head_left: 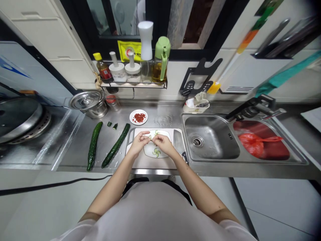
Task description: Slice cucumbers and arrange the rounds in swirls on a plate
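A white plate [160, 147] lies on a cutting board [140, 163] in front of me. On it, thin green-edged cucumber slices [156, 153] form small pinwheels, one near the front and another at the back. My left hand [139, 143] is over the plate's left side, thumb and fingertips drawn together, index finger stretched further out. Opposite it, my right hand [163, 143] pinches close to the left fingertips. A bit of pale green shows between the hands; whether either holds it is unclear. A kitchen knife [179, 140] with a black handle rests along the board's right side.
Two whole cucumbers [94, 145] and small cut ends [115, 126] lie to the left. Behind the board is a white dish [138, 116] of red bits. A lidded steel pot [88, 103] stands back left, a double sink [213, 140] right. Bottles line a wall rack [132, 85].
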The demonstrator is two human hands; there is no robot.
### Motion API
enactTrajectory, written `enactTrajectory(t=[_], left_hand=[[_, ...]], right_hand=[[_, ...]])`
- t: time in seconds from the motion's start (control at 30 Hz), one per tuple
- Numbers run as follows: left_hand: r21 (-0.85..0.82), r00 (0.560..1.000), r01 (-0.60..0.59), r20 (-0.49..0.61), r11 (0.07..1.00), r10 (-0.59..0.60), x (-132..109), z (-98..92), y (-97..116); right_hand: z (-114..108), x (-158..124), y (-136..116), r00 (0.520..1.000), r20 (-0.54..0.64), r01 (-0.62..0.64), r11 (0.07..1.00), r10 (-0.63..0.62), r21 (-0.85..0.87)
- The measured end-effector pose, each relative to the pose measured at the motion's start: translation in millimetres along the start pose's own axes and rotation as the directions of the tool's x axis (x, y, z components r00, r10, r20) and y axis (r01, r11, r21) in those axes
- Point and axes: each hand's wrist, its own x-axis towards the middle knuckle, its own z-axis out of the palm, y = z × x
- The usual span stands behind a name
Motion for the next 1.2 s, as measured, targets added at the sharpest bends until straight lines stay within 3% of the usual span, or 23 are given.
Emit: enactTrajectory(t=[0.17,0.33,0.5,0.67,0.9,1.0,1.2], left_hand=[[0.105,0.999,-0.037,0.024,0.994,0.034,25.6,-14.2,-24.6],[0.257,0.998,-0.045,0.064,0.965,0.029,50.8,-29.5,-53.8],[0.534,0.998,-0.066,0.044,0.843,0.051,63.2,-36.3,-71.9],[0.768,0.995,-0.094,0.055,0.634,0.08,63.9,-35.6,-69.5],[0.899,0.987,-0.149,0.113,0.411,0.111,60.5,-30.6,-64.4],[0.909,0.985,-0.158,0.119,0.385,0.121,59.8,-31.3,-66.8],[0.876,0.981,-0.16,0.091,0.455,0.169,61.3,-38.9,-66.6]], right_hand=[[7.9,17.1,31.5,0.994,0.049,-0.102,0.995,0.103,-0.02],[16.7,34.2,55.2,0.981,0.081,-0.16,0.967,0.179,-0.2],[23.7,43.3,63.8,0.973,0.08,-0.171,0.906,0.218,-0.388],[29.4,48.8,63.1,0.972,0.066,-0.15,0.807,0.227,-0.571],[38.0,50.5,63.3,0.97,0.005,-0.182,0.735,0.244,-0.653],[38.8,47.2,62.8,0.968,-0.018,-0.198,0.711,0.252,-0.675],[34.5,40.1,60.2,0.968,-0.026,-0.194,0.682,0.249,-0.705]])
